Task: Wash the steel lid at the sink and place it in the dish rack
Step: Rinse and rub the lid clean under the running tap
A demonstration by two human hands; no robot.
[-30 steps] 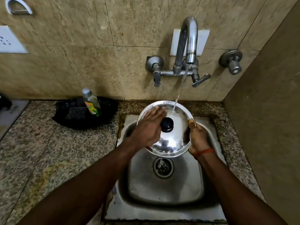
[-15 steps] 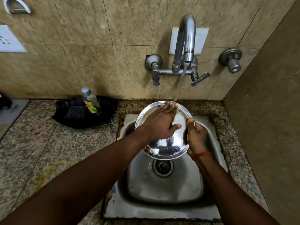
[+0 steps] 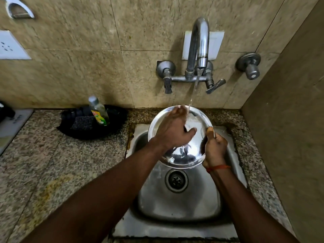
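Note:
A round steel lid (image 3: 184, 156) is held tilted over the steel sink (image 3: 178, 204), under a thin stream of water from the tap (image 3: 199, 48). My right hand (image 3: 214, 148) grips the lid's right rim. My left hand (image 3: 173, 131) lies flat across the lid's top face with fingers spread, covering its black knob; its fingertips reach the far rim where the water lands. No dish rack is in view.
A black tray (image 3: 112, 127) on the granite counter left of the sink holds a dish soap bottle (image 3: 99, 111) and a dark scrub pad (image 3: 82, 122). A wall closes in the right side. A separate valve (image 3: 249, 67) sticks out of the back tiles.
My left hand has slid from the lid's left side across its top, over the black knob, toward the far rim. The lid stays under the running water in my right hand.

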